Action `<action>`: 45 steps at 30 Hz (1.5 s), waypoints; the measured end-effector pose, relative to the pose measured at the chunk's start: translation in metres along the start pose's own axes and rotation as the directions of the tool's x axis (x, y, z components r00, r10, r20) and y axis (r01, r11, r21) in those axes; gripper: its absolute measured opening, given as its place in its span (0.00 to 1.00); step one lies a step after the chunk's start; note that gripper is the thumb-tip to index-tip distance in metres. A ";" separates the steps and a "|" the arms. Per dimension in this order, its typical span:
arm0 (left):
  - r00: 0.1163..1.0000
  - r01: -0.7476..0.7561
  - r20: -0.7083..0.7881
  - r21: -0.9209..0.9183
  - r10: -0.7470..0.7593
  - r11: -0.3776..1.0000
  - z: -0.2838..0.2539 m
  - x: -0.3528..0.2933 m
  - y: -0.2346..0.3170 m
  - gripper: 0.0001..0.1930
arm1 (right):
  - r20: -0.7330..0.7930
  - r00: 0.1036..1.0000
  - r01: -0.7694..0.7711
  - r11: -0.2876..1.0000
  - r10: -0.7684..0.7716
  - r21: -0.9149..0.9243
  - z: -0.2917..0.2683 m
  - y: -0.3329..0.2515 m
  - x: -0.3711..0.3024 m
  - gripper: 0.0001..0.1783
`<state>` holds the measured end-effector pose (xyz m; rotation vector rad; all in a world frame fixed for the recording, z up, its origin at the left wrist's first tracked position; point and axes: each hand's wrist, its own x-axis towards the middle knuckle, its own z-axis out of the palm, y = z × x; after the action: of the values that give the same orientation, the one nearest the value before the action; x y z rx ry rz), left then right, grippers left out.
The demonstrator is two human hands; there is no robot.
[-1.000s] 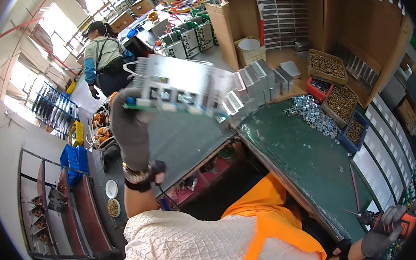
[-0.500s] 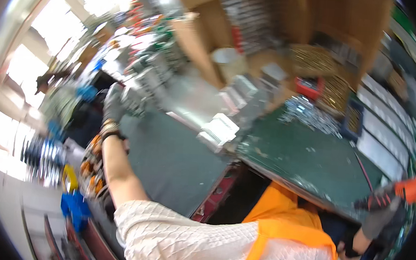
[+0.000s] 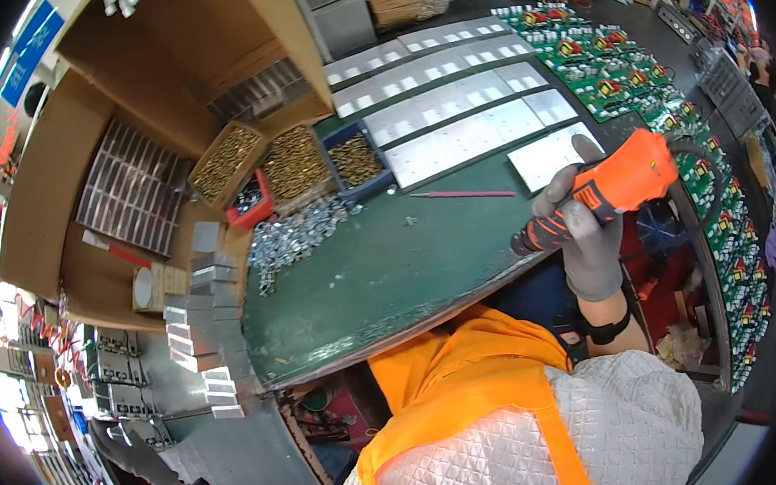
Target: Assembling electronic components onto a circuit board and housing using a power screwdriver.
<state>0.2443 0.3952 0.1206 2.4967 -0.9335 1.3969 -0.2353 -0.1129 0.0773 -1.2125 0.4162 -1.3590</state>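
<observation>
My right hand, in a grey glove, wraps round an orange and black electric screwdriver above the right end of the green table. The tool's dark end points down and left over the table's front edge. A bare metal plate lies just behind that hand. At the lower left, my left hand, also gloved, is beside a row of grey metal assemblies. Its fingers are dark and partly lost near the picture's rim, so I cannot tell whether they grip anything.
Bins of brass screws stand beside loose silver parts and a red box. A cardboard box holds metal blocks. Small metal blocks line the table's left end. Green circuit boards fill the right. A pink-handled tool lies centrally.
The view has swung to the right. My right hand with the electric screwdriver has come up over the table's edge. My left hand now shows low at the left rim.
</observation>
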 end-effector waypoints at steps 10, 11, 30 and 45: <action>0.782 -0.007 0.441 -0.700 0.441 0.714 0.016 -0.069 0.375 0.28 | -0.399 0.758 0.317 0.827 -0.515 -0.464 -0.183 -0.008 0.040 0.40; 0.752 0.016 0.467 -0.718 0.465 0.695 0.019 -0.074 0.393 0.28 | -0.490 0.792 0.289 0.930 -0.365 -0.225 -0.203 -0.005 0.040 0.32; 0.744 -0.122 0.365 -0.749 0.560 0.651 0.043 -0.088 0.482 0.19 | -0.347 0.853 -0.194 0.854 0.390 0.483 -0.303 0.096 0.076 0.23; 0.833 -0.219 0.183 -0.758 0.523 0.614 0.066 -0.105 0.472 0.15 | -0.254 0.966 -0.260 -0.182 -0.055 -0.948 -0.390 0.073 0.263 0.17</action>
<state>-0.0188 0.0390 -0.0850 2.0102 -1.7661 0.3806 -0.4531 -0.5217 -0.0318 -2.2201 2.0782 -0.7439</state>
